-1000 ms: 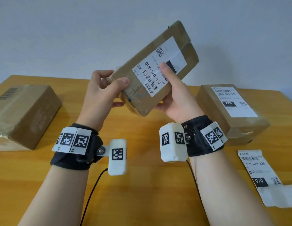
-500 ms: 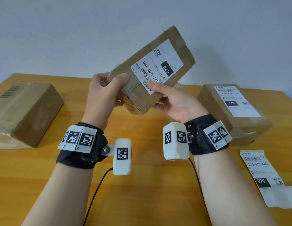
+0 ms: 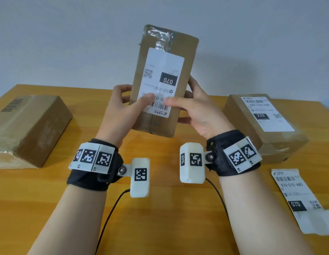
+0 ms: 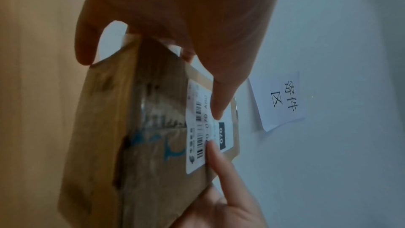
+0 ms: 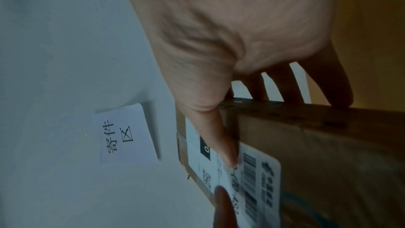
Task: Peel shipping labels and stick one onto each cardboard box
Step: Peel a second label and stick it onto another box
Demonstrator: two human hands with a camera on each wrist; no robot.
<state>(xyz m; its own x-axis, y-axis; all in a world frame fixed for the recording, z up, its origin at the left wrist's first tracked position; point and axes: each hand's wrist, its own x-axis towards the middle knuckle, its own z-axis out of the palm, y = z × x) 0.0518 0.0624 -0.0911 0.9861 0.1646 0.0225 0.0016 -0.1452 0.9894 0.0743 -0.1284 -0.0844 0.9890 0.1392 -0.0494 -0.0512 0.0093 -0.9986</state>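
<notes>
While it is held up above the yellow wooden table (image 3: pixel 160 208), the long brown cardboard box (image 3: pixel 185 57) stands on end, its long side pointing to 12 o'clock and leaning a little. Its white shipping label (image 3: pixel 165 70) faces the camera, upside down. The left hand (image 3: pixel 119 111) grips the box at 9 o'clock, fingers curled behind, thumb flat on the label's low end. The right hand (image 3: pixel 200 115) grips it at 3 o'clock, thumb on the label too. A plain brown box (image 3: pixel 31 126) lies at 9 o'clock. A brown box with a white label (image 3: pixel 259 129) lies at 3 o'clock. A loose white label sheet (image 3: pixel 296 199) lies at 4 o'clock.

From the left wrist, the box (image 4: pixel 105 145) runs from 12 to 6 o'clock, and both thumbs touch the label (image 4: pixel 197 145).

From the right wrist, the spread fingers (image 5: pixel 337 82) hook over the box's edge (image 5: pixel 328 153). The thumb presses the label (image 5: pixel 258 179).
</notes>
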